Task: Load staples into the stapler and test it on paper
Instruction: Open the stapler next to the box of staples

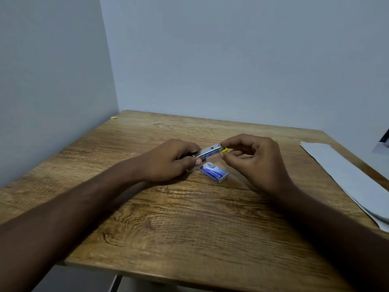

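Staple box seemingly closed, near held stapler.

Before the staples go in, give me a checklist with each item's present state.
1. Left hand grip on stapler: ok.
2. Right hand pinching the yellow tab at the stapler's end: ok.
3. Staple box on the table, just below both hands: ok.
4. Box opened: cannot tell.
5. Stapler's channel clear for staples: cannot tell.
6. Paper lying at the table's right edge for the test: ok.
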